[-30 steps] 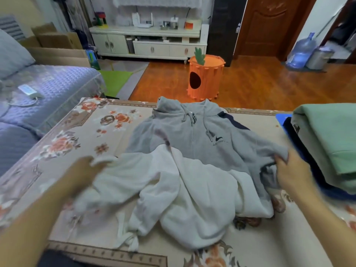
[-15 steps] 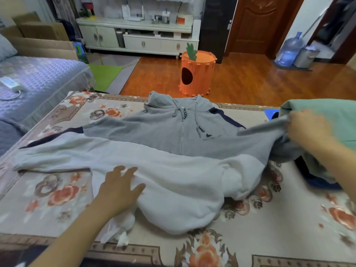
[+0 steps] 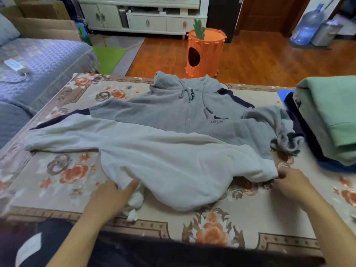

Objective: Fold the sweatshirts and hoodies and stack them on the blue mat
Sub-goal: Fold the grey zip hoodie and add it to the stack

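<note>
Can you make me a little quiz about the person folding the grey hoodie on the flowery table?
1. True or false: the grey hoodie is already folded and on the stack.
2. Which hand pinches the hoodie's bottom hem corner? A) left hand B) right hand C) neither
3. Fill in: the folded green top lies on the ____ side of the table.

Key
1. False. It lies spread out, zip side up, with one sleeve stretched out to the left and the other bunched up.
2. B. The left hand lies with fingers straight at the hem.
3. Right, on top of darker folded clothes over the blue mat.
</note>
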